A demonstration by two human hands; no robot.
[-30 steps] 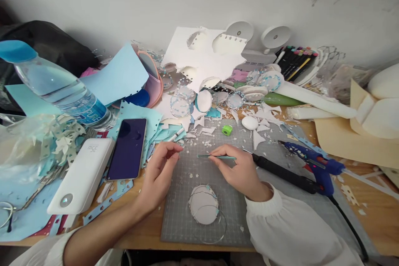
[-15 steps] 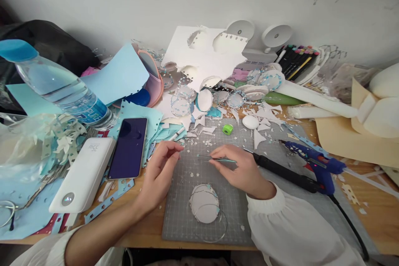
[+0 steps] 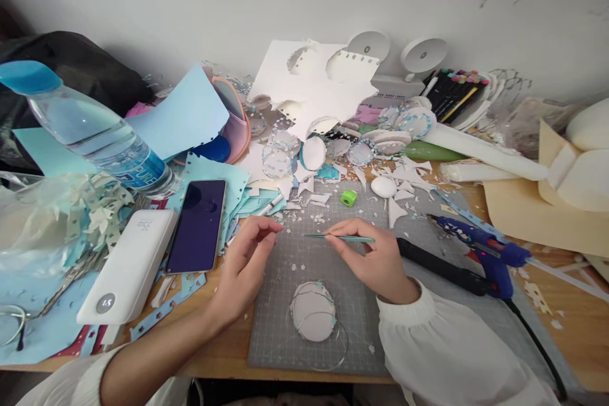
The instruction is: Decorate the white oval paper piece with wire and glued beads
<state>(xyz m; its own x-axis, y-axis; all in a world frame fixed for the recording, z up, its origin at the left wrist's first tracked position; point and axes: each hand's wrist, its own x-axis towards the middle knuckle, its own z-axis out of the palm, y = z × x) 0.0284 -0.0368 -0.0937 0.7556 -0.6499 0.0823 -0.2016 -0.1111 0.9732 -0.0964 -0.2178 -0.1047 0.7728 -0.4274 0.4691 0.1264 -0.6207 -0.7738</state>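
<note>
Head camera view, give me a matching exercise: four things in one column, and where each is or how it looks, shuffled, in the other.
1. Tweezers
2. Phone
3. Glue gun
4. Bottle

A. Blue, right side of the picture
B. Clear and blue-capped
C. Held in the right hand
D. Beside the white power bank

Pairs: 1-C, 2-D, 3-A, 4-B

A: How many hands were counted?
B: Two were counted: one left hand (image 3: 247,255) and one right hand (image 3: 367,260).
A: Which tools were counted?
B: One pair of tweezers (image 3: 356,239), one glue gun (image 3: 502,250) and one black handle (image 3: 442,266) were counted.
A: What else was recorded?
B: One phone (image 3: 196,226), one power bank (image 3: 128,266), one bottle (image 3: 102,133), one green block (image 3: 348,197) and one cutting mat (image 3: 271,333) were recorded. The paper scraps (image 3: 304,176) could not be counted.
</note>
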